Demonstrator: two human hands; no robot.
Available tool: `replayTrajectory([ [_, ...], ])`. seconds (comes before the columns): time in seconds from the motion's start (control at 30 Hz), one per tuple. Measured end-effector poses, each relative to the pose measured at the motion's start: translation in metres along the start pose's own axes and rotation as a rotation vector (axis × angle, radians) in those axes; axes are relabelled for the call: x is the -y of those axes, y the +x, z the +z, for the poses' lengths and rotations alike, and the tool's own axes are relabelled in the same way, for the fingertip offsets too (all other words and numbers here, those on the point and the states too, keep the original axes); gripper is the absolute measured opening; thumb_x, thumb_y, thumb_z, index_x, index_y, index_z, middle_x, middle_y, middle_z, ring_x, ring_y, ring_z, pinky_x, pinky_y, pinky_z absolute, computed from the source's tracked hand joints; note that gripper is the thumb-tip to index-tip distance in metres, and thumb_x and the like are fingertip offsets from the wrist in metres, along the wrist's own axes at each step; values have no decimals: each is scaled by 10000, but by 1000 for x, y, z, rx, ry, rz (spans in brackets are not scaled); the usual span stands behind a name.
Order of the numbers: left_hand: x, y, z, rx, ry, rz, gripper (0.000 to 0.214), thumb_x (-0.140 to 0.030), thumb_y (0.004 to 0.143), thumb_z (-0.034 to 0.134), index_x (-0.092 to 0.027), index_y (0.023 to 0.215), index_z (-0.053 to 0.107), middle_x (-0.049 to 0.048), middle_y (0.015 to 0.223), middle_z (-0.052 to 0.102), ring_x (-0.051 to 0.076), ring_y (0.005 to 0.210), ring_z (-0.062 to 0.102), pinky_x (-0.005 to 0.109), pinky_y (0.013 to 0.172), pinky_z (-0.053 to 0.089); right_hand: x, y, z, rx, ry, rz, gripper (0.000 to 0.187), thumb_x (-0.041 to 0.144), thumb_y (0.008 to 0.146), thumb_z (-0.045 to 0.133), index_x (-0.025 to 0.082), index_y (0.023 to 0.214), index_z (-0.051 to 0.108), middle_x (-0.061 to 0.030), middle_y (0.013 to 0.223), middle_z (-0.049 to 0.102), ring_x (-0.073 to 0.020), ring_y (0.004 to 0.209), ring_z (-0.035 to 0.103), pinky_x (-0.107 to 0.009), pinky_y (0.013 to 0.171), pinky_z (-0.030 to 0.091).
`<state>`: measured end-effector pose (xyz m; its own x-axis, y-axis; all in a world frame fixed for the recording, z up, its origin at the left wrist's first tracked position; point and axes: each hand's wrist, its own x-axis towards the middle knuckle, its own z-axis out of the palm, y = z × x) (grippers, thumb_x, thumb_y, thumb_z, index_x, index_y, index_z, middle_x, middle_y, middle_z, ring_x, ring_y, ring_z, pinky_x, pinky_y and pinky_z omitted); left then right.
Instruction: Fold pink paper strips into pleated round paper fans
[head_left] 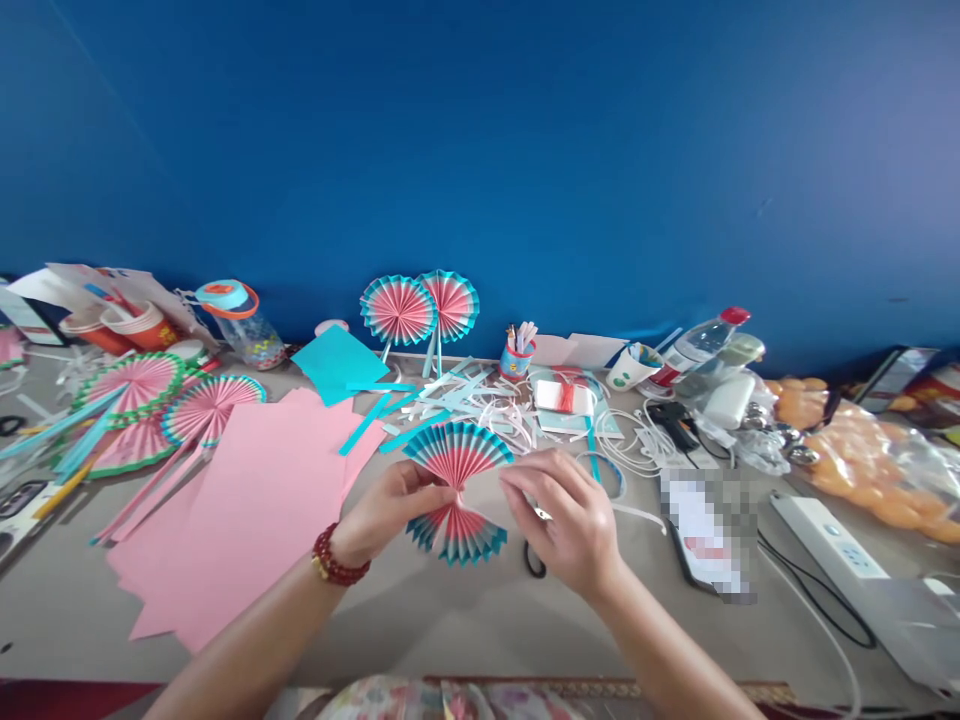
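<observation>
My left hand [409, 495], with a dark red bead bracelet [337, 555] at the wrist, pinches a pleated paper fan [459, 450] at its gathered middle. The fan is pink with blue-green edges, and its two halves spread above and below the pinch. My right hand [566, 515] is just right of the fan, its fingers curled and the fingertips drawn together; whatever they hold, if anything, is hidden. Below the right hand a black loop [535, 562] shows, partly covered.
Pink paper sheets [255, 500] lie at left, beside finished fans [214, 410]. Two round fans [399, 310] stand against the blue wall [480, 150]. Paper strips [450, 395], a pen cup [517, 357], a phone [705, 535] and a power strip [832, 540] lie around.
</observation>
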<state>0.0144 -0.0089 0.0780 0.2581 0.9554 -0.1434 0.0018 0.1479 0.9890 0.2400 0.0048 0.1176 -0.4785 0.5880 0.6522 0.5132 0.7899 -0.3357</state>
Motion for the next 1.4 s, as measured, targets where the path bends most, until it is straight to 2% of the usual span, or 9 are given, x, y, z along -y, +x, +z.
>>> replayTrajectory([
  [0.07, 0, 0, 0, 33, -52, -30, 271, -427, 770, 698, -163, 771, 759, 55, 744, 738, 225, 754, 674, 290, 657, 521, -2, 5, 0, 17, -82, -46, 189, 118, 870, 546, 245, 973, 640, -54, 881, 666, -199, 784, 594, -350, 723, 498],
  [0.27, 3, -1, 0, 16, -156, -63, 219, -387, 749, 731, -177, 810, 750, 35, 827, 743, 184, 765, 657, 256, 690, 513, -3, 13, 2, 30, -254, -120, 137, 127, 873, 553, 226, 878, 646, -46, 841, 655, -188, 779, 557, -323, 718, 455],
  [0.47, 0, 0, 1, 43, -189, -103, 212, -368, 754, 731, -161, 798, 743, 32, 800, 736, 153, 726, 645, 217, 647, 487, -2, 18, 3, 31, -317, -116, 168, 117, 872, 550, 212, 782, 655, -32, 809, 645, -171, 776, 533, -312, 713, 388],
  [0.6, 0, 1, 2, 44, -188, -131, 194, -362, 743, 739, -173, 784, 742, 29, 834, 746, 146, 718, 639, 218, 642, 476, -2, 22, 4, 23, -355, -156, 144, 127, 864, 585, 224, 787, 661, -16, 781, 647, -175, 775, 518, -320, 718, 369],
  [0.77, 1, 2, 2, -60, -193, -109, 180, -357, 731, 749, -182, 761, 720, 2, 762, 721, 132, 704, 619, 208, 643, 473, -5, 23, -2, 67, -328, -234, 124, 121, 855, 605, 219, 791, 645, -13, 871, 681, -184, 877, 555, -358, 900, 411],
  [0.9, 2, 3, 3, -159, -210, -95, 201, -363, 714, 767, -178, 745, 694, -12, 735, 700, 123, 697, 608, 205, 657, 471, -4, 19, -6, 112, -301, -273, 106, 139, 878, 593, 223, 870, 658, -16, 963, 697, -199, 998, 559, -411, 1047, 370],
  [1.07, 3, 5, 7, -188, -292, -71, 223, -360, 705, 777, -175, 760, 665, -26, 733, 676, 107, 670, 593, 204, 643, 469, -1, 14, -6, 147, -266, -241, 102, 146, 884, 585, 214, 910, 657, -23, 979, 691, -192, 992, 572, -418, 1061, 373],
  [1.23, 4, 5, 10, -206, -264, -56, 225, -358, 691, 781, -176, 751, 661, -19, 731, 685, 119, 677, 610, 217, 639, 481, 0, 16, -11, 195, -169, -180, 86, 168, 878, 576, 206, 896, 652, -48, 1006, 670, -214, 1002, 572, -462, 1045, 390],
  [1.4, 0, 4, 12, -220, -246, -45, 224, -362, 700, 773, -177, 762, 663, -13, 734, 692, 121, 668, 616, 223, 637, 489, 5, 18, -19, 181, -121, -150, 92, 181, 863, 593, 203, 928, 655, -72, 1067, 647, -230, 1027, 565, -508, 1071, 360],
])
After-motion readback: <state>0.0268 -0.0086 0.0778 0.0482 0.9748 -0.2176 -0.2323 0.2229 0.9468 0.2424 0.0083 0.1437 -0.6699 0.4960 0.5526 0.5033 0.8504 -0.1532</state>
